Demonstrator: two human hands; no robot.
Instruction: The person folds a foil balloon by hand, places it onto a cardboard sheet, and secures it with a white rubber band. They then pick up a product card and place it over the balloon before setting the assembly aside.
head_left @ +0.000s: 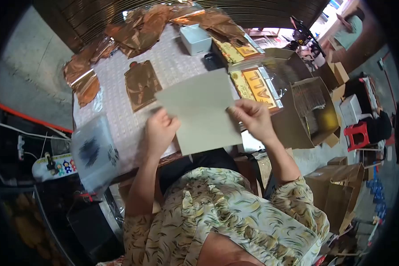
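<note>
A plain grey-beige sheet of card is held up over the near edge of the table, slightly tilted. My left hand has its fingers curled at the sheet's left edge. On the opposite edge my right hand pinches it, thumb on the face turned to me. Beyond the sheet lies a flat copper-coloured foil piece, shaped like a tag with a narrow top. Right of the sheet are stacked printed signs reading "FALL", partly covered by my right hand.
Crumpled copper foil lines the table's back edge. A white box stands near the back. Open cardboard boxes are at the right, a red stool beyond. A clear plastic bag hangs over the left edge. People are in the background right.
</note>
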